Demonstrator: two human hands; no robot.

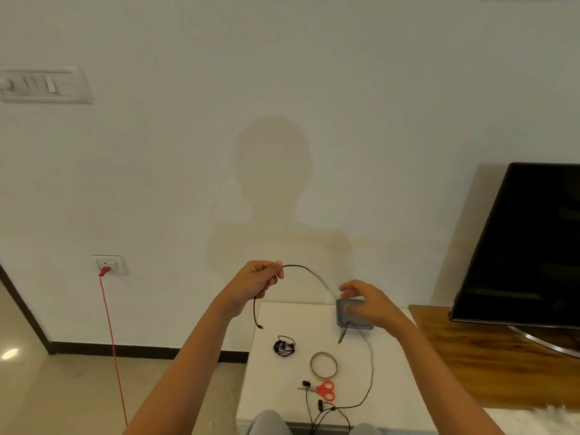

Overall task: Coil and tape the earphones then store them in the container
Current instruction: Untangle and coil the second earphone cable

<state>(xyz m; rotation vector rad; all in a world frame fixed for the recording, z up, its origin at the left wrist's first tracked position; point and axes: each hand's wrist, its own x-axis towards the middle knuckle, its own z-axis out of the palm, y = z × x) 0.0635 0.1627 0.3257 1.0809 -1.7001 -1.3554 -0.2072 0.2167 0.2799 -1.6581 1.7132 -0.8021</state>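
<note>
Left hand [262, 277] grip pinches the earphone cable [301, 268]. Right hand [373, 304] grip: blurred, can't tell. Buds [306, 384] lie on the desk [273, 387]. We should wind even loops under light tension.

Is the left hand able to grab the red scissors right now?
Probably not yet. The left hand is busy pinching the earphone wire up in the air. The scissors lie uncovered on the table, so nothing else blocks them.

left arm: bare, reaching forward | left hand [262, 277]: raised, fingers curled, pinching earphone cable [301, 267] | right arm: bare, extended | right hand [368, 301]: lower, fingers loosely spread, blurred
</note>
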